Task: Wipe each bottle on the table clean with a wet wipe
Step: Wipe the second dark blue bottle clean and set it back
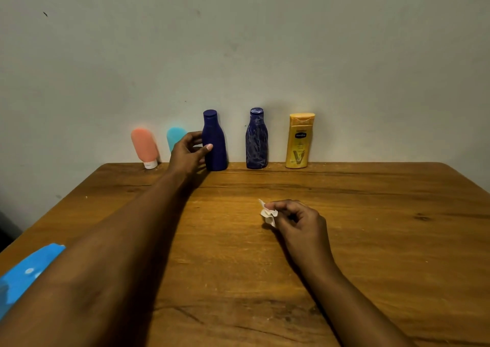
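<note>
Nearest, the right hand [294,219] pinches a crumpled white wet wipe [269,214] over the wooden table [371,240]. Beyond it, to its left, the left hand [185,153] curls around the plain dark blue bottle [215,145], thumb on its front. Left of that grasp stand a pink tube [144,146] and a teal tube [174,135]; right of it, a streaked blue bottle [256,139] and a yellow bottle [299,141].

a bright blue sleeve [25,275] with a few pale white spots covers the left arm [114,240] far back from its fingers [204,149]; the rest of it, and the right arm [344,288] up to its fingers, is bare.
</note>
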The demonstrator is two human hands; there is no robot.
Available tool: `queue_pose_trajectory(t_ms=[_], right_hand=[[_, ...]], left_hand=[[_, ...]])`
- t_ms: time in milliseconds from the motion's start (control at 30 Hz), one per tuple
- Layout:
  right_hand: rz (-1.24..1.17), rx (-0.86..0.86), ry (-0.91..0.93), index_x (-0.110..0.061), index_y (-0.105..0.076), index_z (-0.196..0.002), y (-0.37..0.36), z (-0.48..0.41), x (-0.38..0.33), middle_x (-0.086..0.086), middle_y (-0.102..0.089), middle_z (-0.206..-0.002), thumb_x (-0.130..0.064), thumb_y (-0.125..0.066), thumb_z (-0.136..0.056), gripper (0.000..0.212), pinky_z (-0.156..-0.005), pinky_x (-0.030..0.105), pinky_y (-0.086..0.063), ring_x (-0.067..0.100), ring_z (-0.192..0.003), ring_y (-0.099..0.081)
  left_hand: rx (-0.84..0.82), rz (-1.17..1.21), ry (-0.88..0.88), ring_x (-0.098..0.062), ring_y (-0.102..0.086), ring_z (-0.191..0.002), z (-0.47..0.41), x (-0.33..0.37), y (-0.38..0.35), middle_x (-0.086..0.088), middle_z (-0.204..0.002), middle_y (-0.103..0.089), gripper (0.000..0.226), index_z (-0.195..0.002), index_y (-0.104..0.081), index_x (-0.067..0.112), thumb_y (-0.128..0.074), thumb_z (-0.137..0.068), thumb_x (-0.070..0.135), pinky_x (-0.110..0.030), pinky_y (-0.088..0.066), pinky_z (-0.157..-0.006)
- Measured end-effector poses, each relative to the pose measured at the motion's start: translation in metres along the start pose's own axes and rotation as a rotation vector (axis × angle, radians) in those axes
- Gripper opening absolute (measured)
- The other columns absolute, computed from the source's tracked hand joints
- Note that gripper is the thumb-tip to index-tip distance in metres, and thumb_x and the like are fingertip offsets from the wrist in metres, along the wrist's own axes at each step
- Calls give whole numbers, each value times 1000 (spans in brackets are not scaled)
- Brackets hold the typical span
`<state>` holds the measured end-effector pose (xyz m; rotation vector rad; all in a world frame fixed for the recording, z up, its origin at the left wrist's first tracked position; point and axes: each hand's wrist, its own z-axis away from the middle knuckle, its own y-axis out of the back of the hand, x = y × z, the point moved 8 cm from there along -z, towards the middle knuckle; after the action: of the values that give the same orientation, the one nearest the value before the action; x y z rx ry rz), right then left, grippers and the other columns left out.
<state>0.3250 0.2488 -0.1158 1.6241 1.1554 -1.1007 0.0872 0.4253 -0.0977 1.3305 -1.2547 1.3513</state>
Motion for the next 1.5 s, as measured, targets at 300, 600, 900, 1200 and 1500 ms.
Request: queue_pose_trajectory(t_ms=[300,600,900,1200,1500], right_hand=[[43,10,-17,-29,-70,-86,1,0,4,-10,-68,-94,-3,-62,-86,27,-65,5,-45,-10,-82,-59],[-8,33,-39,-26,-70,-86,2,3,2,-5,-69,-94,-2,-62,-87,26,-61,7,-45,-8,-77,-61],[-31,4,-62,-26,-71,-89,2,-1,8,-11,-68,-95,-3,-60,-88,26,-63,8,-47,-10,-77,-62],[-31,11,-65,-28,-71,-89,1,-5,15,-12,-68,-94,-4,-61,-87,26,-67,14,-51,-5,-79,-64],[-97,52,-83,-28,-72,-90,6,-3,16,-10,-69,-97,-6,-61,-88,25,-72,21,-55,-4,-82,-63]], left_hand=[[44,-69,-45,-22,-57,-117,0,-2,9,6,-125,-58,46,-124,-56,36,-67,-89,9,-52,-56,-91],[73,-936,-786,-27,-47,-125,24,109,-19,-9,-136,-56,49,-137,-53,17,-68,-91,22,-42,-47,-97],[-625,-1492,-658,-16,-52,-108,-9,128,-147,-4,-133,-53,54,-140,-50,24,-68,-90,12,-28,-42,-89],[-680,-1643,-753,-20,-56,-108,-13,119,-163,-7,-130,-55,41,-131,-60,16,-65,-91,7,-27,-41,-88],[-652,-1696,-771,-14,-52,-104,17,136,-139,-3,-126,-55,33,-126,-62,18,-65,-93,21,-26,-42,-81]])
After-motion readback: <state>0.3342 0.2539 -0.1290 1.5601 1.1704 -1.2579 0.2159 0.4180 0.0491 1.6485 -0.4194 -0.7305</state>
